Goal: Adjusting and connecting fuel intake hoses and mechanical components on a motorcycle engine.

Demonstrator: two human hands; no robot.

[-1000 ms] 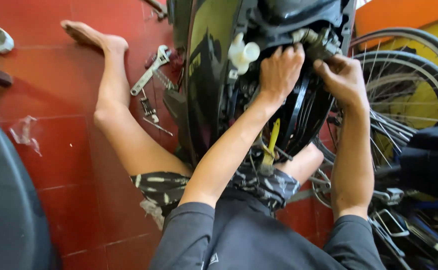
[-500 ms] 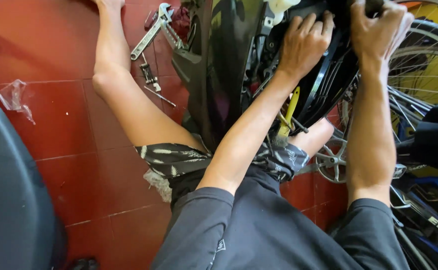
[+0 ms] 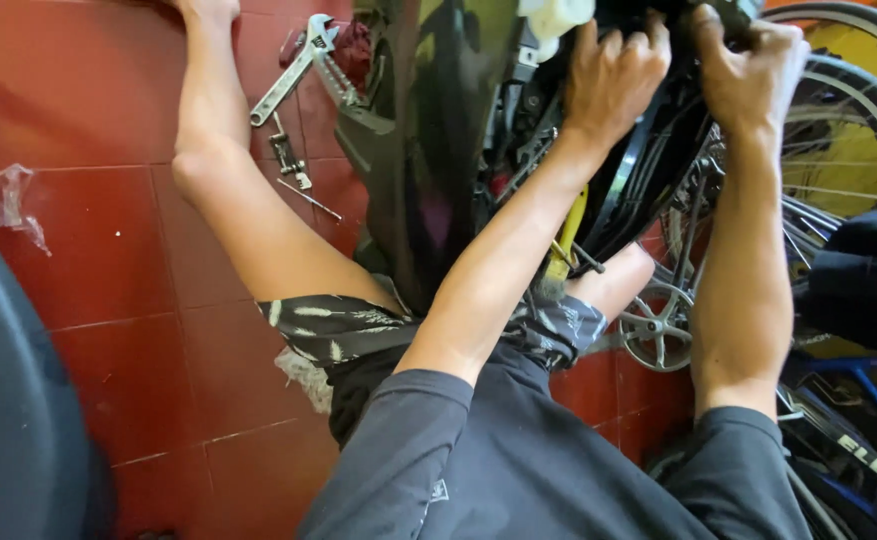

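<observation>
Now the view sits lower and closer than half a second ago: the dark bicycle wheel [image 3: 648,170] and both hands have slid toward the top edge, and the bare foot seen a second ago is out of frame.

Left hand [image 3: 613,75]: fingers curled and closed over the top of the wheel's black rim, beside a white cloth-like lump [image 3: 555,18]. Right hand [image 3: 748,75]: fingers bent down, clamped on the same rim near the top edge; what lies under the fingertips cannot be told. The wheel stands upright between the person's knees, just right of a dark glossy mudguard panel [image 3: 428,140].

Counts:
- two hands, both on the wheel
- one silver adjustable wrench [image 3: 288,75] on the red tiled floor [image 3: 88,110], left of the panel
- two or three small metal tools [image 3: 293,165] below the wrench; exact number unclear
- one yellow-handled tool [image 3: 566,240] hanging under the left forearm
- one silver chainring [image 3: 655,325] by the right knee
- one crumpled clear plastic scrap [image 3: 6,200] on the floor, well apart
- one spoked wheel with yellow backing [image 3: 848,150] at right
</observation>
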